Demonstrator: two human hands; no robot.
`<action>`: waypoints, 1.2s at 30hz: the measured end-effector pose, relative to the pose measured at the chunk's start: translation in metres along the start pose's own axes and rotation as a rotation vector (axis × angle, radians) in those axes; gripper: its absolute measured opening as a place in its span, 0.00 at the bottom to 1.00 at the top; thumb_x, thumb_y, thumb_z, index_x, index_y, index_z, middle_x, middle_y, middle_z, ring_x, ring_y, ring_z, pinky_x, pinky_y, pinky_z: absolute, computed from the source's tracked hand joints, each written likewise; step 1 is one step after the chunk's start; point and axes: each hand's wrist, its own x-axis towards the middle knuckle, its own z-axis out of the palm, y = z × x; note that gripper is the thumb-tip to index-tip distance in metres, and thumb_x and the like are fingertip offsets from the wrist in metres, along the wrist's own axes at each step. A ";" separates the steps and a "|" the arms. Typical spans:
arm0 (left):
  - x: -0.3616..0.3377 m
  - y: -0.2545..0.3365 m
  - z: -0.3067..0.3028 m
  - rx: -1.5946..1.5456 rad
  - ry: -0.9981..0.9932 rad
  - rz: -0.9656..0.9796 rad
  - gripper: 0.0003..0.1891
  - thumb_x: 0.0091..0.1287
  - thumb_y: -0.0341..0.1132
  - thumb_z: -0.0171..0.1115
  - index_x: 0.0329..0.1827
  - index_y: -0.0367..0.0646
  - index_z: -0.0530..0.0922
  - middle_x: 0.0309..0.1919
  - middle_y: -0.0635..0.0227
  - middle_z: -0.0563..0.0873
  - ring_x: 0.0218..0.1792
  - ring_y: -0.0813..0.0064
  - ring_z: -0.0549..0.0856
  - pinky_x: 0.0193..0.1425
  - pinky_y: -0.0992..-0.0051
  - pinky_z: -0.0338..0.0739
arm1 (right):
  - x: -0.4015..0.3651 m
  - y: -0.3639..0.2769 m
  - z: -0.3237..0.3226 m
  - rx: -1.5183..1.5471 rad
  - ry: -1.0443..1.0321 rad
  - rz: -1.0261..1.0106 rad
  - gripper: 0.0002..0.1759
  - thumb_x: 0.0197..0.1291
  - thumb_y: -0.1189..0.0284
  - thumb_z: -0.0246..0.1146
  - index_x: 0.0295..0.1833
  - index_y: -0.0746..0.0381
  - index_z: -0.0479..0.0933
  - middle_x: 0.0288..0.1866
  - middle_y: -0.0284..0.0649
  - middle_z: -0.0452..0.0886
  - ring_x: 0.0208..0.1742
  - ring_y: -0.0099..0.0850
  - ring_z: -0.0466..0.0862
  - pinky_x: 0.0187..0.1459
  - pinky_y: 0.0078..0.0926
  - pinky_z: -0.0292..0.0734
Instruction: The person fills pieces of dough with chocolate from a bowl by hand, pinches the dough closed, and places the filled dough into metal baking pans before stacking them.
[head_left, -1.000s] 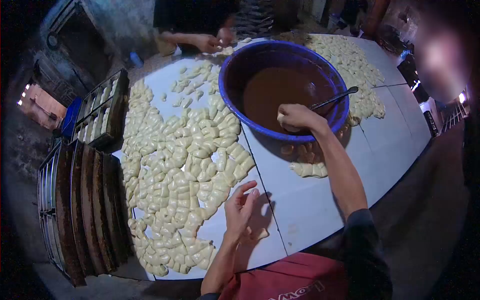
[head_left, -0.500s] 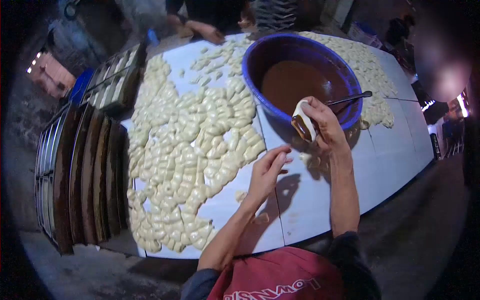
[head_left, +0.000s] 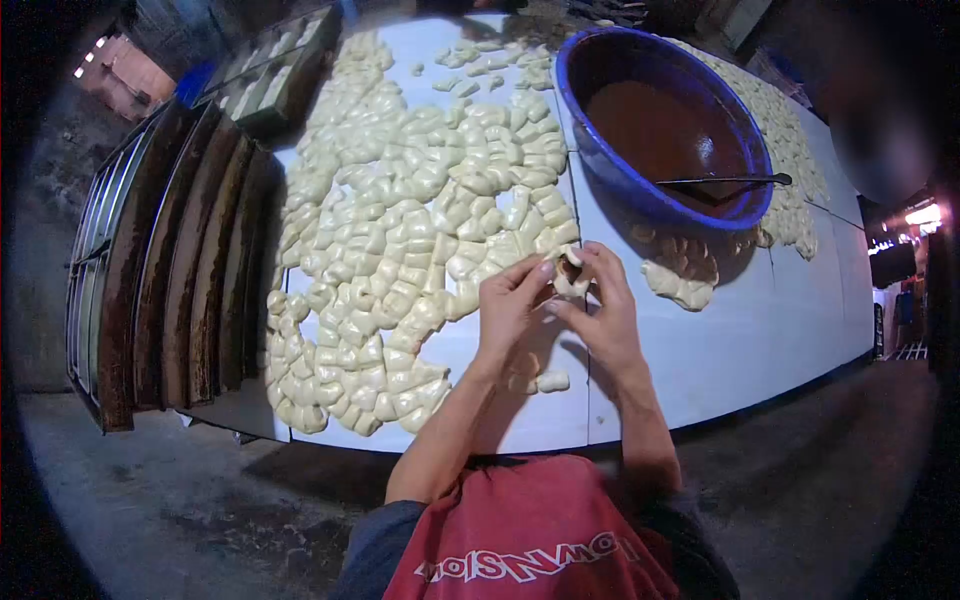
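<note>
The white table spreads out in front of me, dark seams crossing its surface. A broad sheet of pale dough pieces takes up its left part, packed side by side with small gaps between. Beyond its left edge, several brown-sided trays stand close together on their edges. Toward the far right sits the blue tub, with brown filling inside. My red apron, printed with white letters, covers my front. Past the far left edge, a compartmented tray holds pale pieces. My 2 hands meet over the table, near the right border of the dough sheet: my left hand and my right hand grasp 1 filled dough piece between their bent fingers, dark filling showing in its opening. Just in front of the tub lies a small dough cluster. A dark handle juts over the tub's right rim. Near my wrists, on the table, rests 1 small pale lump.
</note>
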 end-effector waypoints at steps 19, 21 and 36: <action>-0.031 0.046 -0.012 0.207 -0.154 -0.001 0.17 0.68 0.37 0.69 0.53 0.36 0.82 0.43 0.64 0.87 0.39 0.79 0.86 0.37 0.78 0.84 | -0.010 0.009 0.020 0.358 0.017 -0.118 0.13 0.63 0.75 0.68 0.54 0.58 0.83 0.57 0.42 0.79 0.48 0.29 0.82 0.49 0.26 0.77; -0.035 0.042 -0.011 0.190 -0.148 0.052 0.16 0.68 0.36 0.68 0.54 0.35 0.82 0.42 0.63 0.87 0.37 0.78 0.86 0.36 0.79 0.85 | -0.010 0.008 0.023 0.323 0.123 -0.169 0.11 0.62 0.76 0.69 0.50 0.60 0.83 0.56 0.41 0.79 0.47 0.30 0.82 0.49 0.26 0.77; -0.048 0.013 -0.023 0.327 -0.221 -0.058 0.13 0.71 0.36 0.65 0.49 0.33 0.84 0.38 0.65 0.89 0.37 0.81 0.86 0.41 0.79 0.82 | -0.036 -0.011 0.011 -0.038 0.058 -0.173 0.11 0.61 0.74 0.69 0.48 0.65 0.81 0.44 0.42 0.83 0.39 0.30 0.84 0.36 0.24 0.78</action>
